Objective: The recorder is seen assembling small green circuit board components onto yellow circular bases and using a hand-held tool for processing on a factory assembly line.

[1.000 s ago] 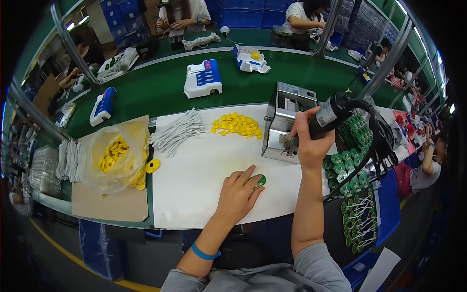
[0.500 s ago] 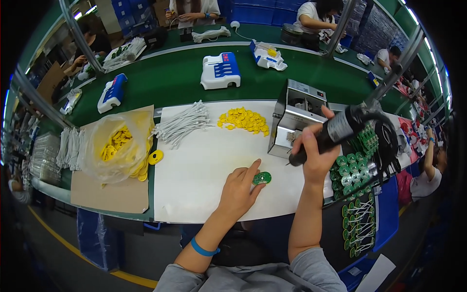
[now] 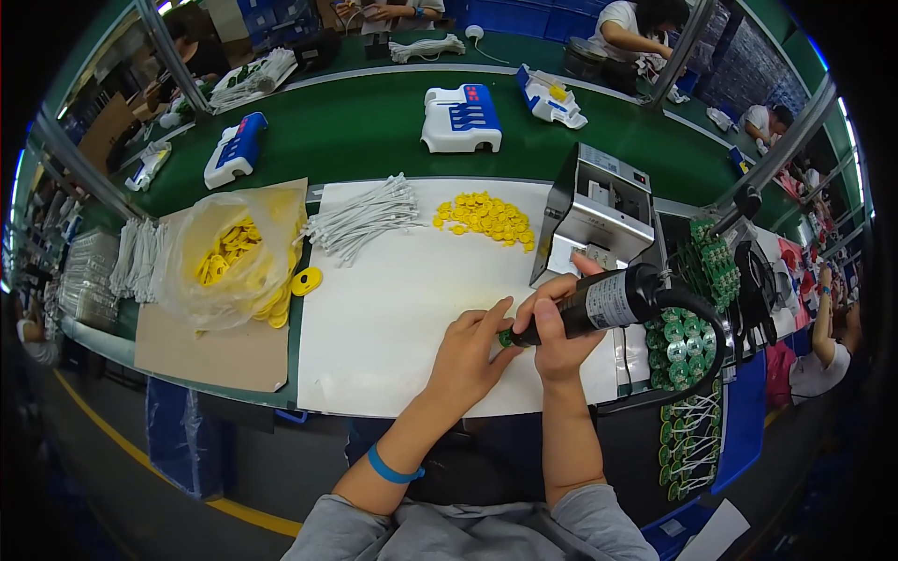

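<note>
My right hand [image 3: 558, 348] is wrapped round a black electric screwdriver [image 3: 608, 304], held at a slant. Its tip end comes down at a small round green circuit board [image 3: 506, 338]; the bit itself is hidden. On the white work sheet [image 3: 374, 318], my left hand [image 3: 470, 360] steadies that board between thumb and fingers, covering most of it. Beyond my hands lies a pile of small yellow plastic parts [image 3: 486, 221], with a bundle of white cable ties [image 3: 365, 220] to its left. A metal screw feeder box [image 3: 599, 220] stands just past the screwdriver.
At left, a clear bag [image 3: 178, 271] of yellow discs rests on cardboard [image 3: 206, 360]. Green boards [image 3: 681, 346] are stacked at right, near the screwdriver's black cable [image 3: 718, 346]. White-and-blue housings [image 3: 461, 120] sit on the green conveyor [image 3: 346, 131]. Other people work across it.
My right hand has brought the screwdriver left and down, from beside the feeder to the circuit board. My left hand stays at the board. The whole view has shifted slightly.
</note>
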Available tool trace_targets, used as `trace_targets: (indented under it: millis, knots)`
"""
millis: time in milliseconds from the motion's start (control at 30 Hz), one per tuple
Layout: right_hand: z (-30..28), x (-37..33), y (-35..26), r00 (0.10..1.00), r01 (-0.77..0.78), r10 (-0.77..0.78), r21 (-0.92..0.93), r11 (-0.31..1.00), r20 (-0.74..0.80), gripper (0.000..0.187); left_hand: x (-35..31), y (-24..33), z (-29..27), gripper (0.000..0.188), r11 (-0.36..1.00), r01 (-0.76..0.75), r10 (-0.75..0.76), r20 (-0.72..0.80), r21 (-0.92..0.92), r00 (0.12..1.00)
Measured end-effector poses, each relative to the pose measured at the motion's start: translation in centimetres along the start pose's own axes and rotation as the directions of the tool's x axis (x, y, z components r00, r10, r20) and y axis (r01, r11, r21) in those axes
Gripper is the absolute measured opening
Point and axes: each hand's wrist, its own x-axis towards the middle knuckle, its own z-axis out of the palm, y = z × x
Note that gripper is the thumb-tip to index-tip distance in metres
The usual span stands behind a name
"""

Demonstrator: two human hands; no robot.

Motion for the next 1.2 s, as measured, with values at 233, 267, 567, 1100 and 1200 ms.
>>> trace_targets:
  millis: [233,267,567,1100,1200]
  knots:
    - [0.3,-0.3,0.7,0.999,-0.036,0.035,0.074,0.997,0.011,0.059,0.2,-0.2,-0.4,0.066,1.000,-0.010,0.010,0.007,0.012,1.000]
    - [0.4,-0.3,0.7,0.999,-0.037,0.036,0.058,0.998,0.020,0.058,0.1,-0.3,-0.5,0.066,1.000,0.001,-0.001,0.012,0.012,1.000]
    - [0.6,-0.9,1.0,0.980,-0.171,0.163,0.068,0.983,0.111,0.046,-0.6,-0.4,-0.4,0.071,0.998,0.055,-0.055,0.026,0.005,0.998]
    - [1.8,-1.7,0.2,0.994,0.038,-0.043,-0.048,0.998,-0.102,0.060,-0.9,-1.5,-1.5,0.076,1.000,-0.029,0.030,-0.017,0.009,0.999]
    - [1.8,-2.1,0.5,0.987,0.087,-0.097,-0.087,0.992,-0.127,0.061,-0.9,-1.7,-1.7,0.074,1.000,-0.004,0.004,0.002,-0.006,1.000]
